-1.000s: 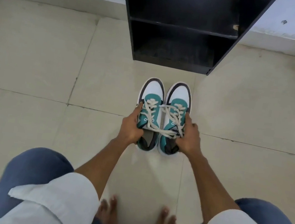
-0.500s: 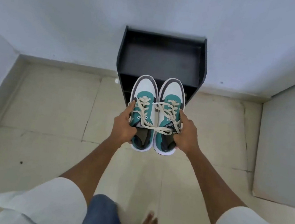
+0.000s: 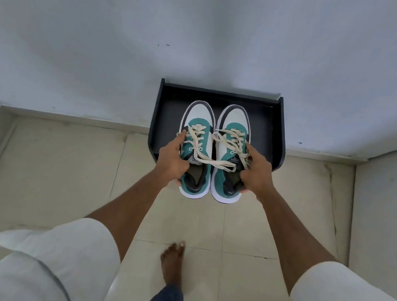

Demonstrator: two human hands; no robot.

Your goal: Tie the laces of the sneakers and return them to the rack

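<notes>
Two teal, white and grey sneakers with cream laces are held side by side in the air, toes pointing away from me. My left hand (image 3: 172,157) grips the outer side of the left sneaker (image 3: 198,135). My right hand (image 3: 257,172) grips the outer side of the right sneaker (image 3: 231,139). A lace runs across from one shoe to the other. The toes hang over the top of the black shoe rack (image 3: 274,124), which stands against the wall; the heels stick out over the floor.
The pale wall (image 3: 207,31) rises right behind the rack. Beige floor tiles (image 3: 60,163) spread to the left and right. A second wall face (image 3: 391,199) closes the right side. My bare foot (image 3: 172,262) is on the floor below the shoes.
I have stood up from a crouch and lifted both sneakers off the floor. They now hang over the rack's top, and the view looks down on the rack from above.
</notes>
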